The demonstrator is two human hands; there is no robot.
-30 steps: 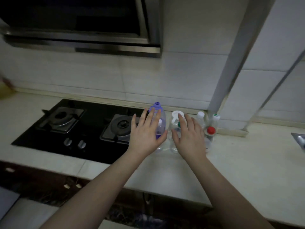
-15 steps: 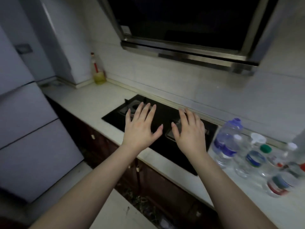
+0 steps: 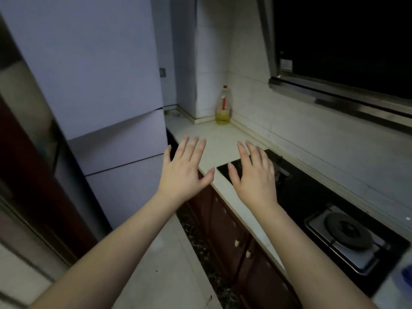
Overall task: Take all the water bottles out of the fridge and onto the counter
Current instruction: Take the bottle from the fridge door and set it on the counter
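Blur swallows the lower right corner, where we make out only a blue and white smear (image 3: pixel 404 278) at the frame's edge on the surface (image 3: pixel 219 139); we cannot tell whether it is a water bottle. We see the fridge (image 3: pixel 107 103) on the left, pale, with all three doors closed, so anything inside is hidden. Our left hand (image 3: pixel 181 172) and right hand (image 3: pixel 253 175) hover side by side with fingers spread and relaxed, grasping nothing, over the surface's front edge and the near corner of the black hob (image 3: pixel 312 197). A yellowish bottle with a red cap (image 3: pixel 223 108) stands in the far corner. We can read no writing anywhere.
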